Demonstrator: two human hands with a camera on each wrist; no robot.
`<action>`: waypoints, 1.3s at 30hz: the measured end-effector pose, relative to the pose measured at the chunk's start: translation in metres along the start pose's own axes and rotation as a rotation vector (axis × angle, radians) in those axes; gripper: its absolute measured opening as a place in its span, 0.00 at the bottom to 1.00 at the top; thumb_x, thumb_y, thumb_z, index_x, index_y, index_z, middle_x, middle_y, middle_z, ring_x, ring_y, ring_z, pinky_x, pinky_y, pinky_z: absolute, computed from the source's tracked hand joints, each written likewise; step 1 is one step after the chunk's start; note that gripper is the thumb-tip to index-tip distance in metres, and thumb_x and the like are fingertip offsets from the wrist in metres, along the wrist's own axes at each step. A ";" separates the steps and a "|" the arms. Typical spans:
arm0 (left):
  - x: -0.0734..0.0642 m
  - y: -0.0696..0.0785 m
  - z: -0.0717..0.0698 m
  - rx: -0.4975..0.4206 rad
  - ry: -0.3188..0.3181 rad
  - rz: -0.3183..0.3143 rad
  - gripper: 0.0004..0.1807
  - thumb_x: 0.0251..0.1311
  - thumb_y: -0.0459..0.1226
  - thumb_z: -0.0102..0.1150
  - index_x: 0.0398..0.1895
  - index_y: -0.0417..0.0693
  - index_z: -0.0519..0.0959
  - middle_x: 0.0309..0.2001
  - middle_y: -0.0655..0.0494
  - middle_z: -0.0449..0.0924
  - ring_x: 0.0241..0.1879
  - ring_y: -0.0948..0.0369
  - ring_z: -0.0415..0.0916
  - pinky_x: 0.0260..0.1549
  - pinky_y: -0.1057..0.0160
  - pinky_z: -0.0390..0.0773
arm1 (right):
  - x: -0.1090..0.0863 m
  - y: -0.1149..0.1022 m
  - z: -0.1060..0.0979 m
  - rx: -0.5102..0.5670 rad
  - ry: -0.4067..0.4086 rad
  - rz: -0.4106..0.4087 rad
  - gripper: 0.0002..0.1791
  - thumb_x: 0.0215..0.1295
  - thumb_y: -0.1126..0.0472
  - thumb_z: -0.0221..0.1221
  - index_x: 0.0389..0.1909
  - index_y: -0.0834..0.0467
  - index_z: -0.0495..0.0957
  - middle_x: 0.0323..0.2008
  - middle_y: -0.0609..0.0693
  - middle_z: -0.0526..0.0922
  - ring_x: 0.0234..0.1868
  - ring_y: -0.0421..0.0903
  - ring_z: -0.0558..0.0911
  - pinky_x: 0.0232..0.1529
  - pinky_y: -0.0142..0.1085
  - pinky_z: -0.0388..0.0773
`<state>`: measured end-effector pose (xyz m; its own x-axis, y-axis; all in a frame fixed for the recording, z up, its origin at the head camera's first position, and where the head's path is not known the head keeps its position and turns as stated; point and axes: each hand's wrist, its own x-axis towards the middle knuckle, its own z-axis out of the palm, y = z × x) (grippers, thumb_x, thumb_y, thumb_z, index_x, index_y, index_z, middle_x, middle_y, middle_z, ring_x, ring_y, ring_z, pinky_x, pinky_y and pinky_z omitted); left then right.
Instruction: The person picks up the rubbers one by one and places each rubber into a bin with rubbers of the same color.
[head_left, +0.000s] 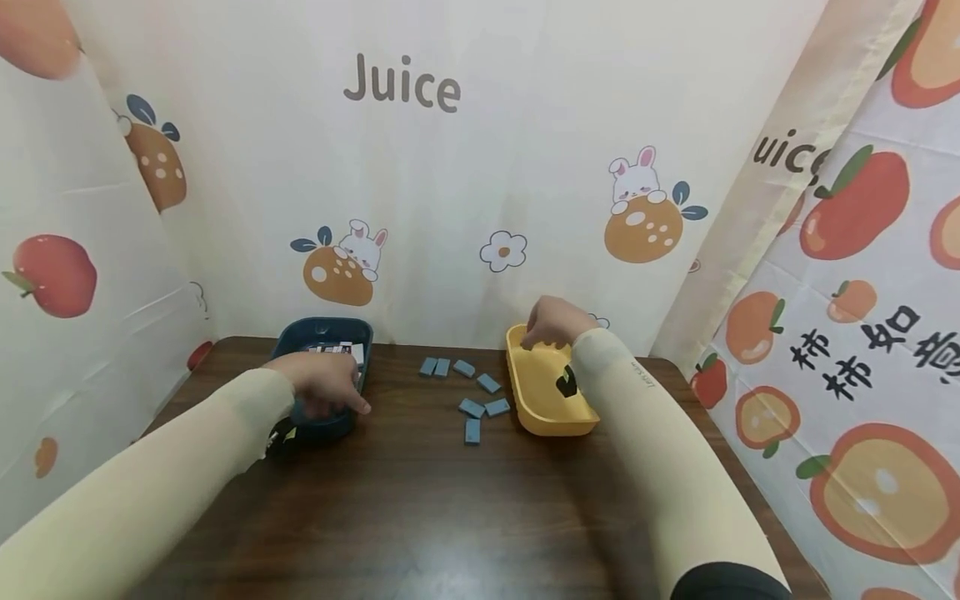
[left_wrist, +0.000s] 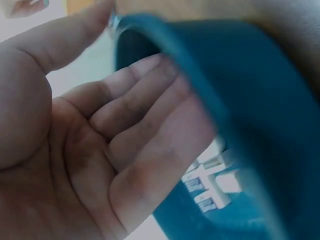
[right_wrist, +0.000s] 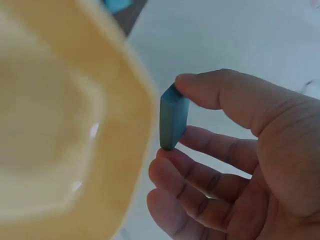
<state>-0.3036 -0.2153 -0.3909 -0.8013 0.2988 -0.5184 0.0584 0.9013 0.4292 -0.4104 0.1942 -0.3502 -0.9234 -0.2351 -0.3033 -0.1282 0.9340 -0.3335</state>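
My right hand [head_left: 557,321] is over the far part of the yellow bin [head_left: 558,427]. Seen from the right wrist, its thumb and fingertips pinch a small blue rectangular block [right_wrist: 174,117] by its ends, beside the bin's rim [right_wrist: 142,95]. On the left, my left hand [head_left: 324,382] reaches over the dark blue bin [head_left: 327,323]. The left wrist view shows its fingers [left_wrist: 145,125] loosely extended behind the bin's rim, the thumb apart from them. Small white pieces [left_wrist: 215,192] with dark printing lie in that bin, partly hidden by the hand.
Several more blue blocks [head_left: 472,407] lie scattered on the dark wooden table [head_left: 420,500] between the bins. A printed curtain [head_left: 450,183] hangs behind the table, with more printed cloth [head_left: 862,333] along the right side and on the left.
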 end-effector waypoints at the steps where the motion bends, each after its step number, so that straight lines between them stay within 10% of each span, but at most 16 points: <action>1: 0.000 -0.001 0.003 0.006 -0.009 0.007 0.17 0.76 0.50 0.73 0.43 0.44 0.88 0.35 0.51 0.86 0.31 0.57 0.86 0.34 0.59 0.90 | 0.004 0.004 0.001 0.000 -0.006 0.008 0.12 0.68 0.53 0.78 0.46 0.56 0.93 0.53 0.56 0.94 0.58 0.59 0.90 0.58 0.52 0.92; 22: 0.013 -0.002 0.010 -0.046 -0.095 0.052 0.17 0.82 0.46 0.64 0.38 0.43 0.88 0.22 0.60 0.71 0.21 0.61 0.70 0.27 0.66 0.74 | 0.068 0.031 0.050 -0.256 -0.020 -0.052 0.22 0.65 0.65 0.78 0.60 0.52 0.92 0.61 0.50 0.92 0.58 0.52 0.87 0.62 0.49 0.87; 39: 0.012 -0.002 0.008 -0.053 -0.108 0.030 0.17 0.82 0.45 0.63 0.32 0.46 0.84 0.21 0.60 0.71 0.20 0.62 0.70 0.27 0.66 0.74 | 0.068 0.024 0.060 -0.257 -0.032 -0.015 0.23 0.69 0.68 0.75 0.64 0.54 0.90 0.64 0.52 0.90 0.62 0.53 0.85 0.71 0.50 0.84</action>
<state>-0.3084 -0.2106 -0.4041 -0.7310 0.3597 -0.5799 0.0473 0.8745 0.4827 -0.4550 0.1846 -0.4321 -0.9094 -0.2538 -0.3295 -0.2331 0.9671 -0.1017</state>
